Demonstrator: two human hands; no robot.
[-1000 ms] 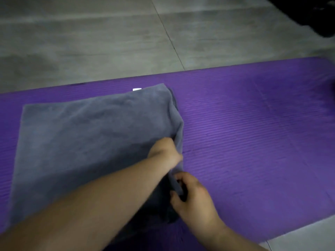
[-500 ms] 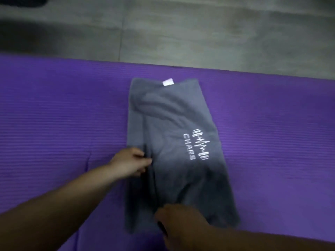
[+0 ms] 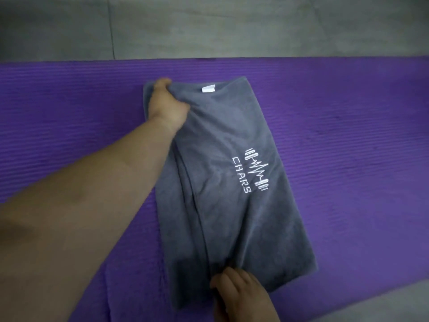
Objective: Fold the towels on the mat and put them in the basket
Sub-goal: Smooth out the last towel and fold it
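A grey towel (image 3: 232, 182) with a white "CHARS" logo lies folded into a long strip on the purple mat (image 3: 348, 135). A small white label sits at its far edge. My left hand (image 3: 166, 105) grips the towel's far left corner, fingers curled into the bunched cloth. My right hand (image 3: 239, 291) pinches the near edge of the strip, where the cloth puckers. No basket is in view.
Grey tiled floor (image 3: 209, 26) lies beyond the mat's far edge and shows again at the near right corner. The mat stretches to both sides of the towel.
My left hand has moved from the middle of the towel's left edge up to its far left corner. My right hand stays at the near edge.
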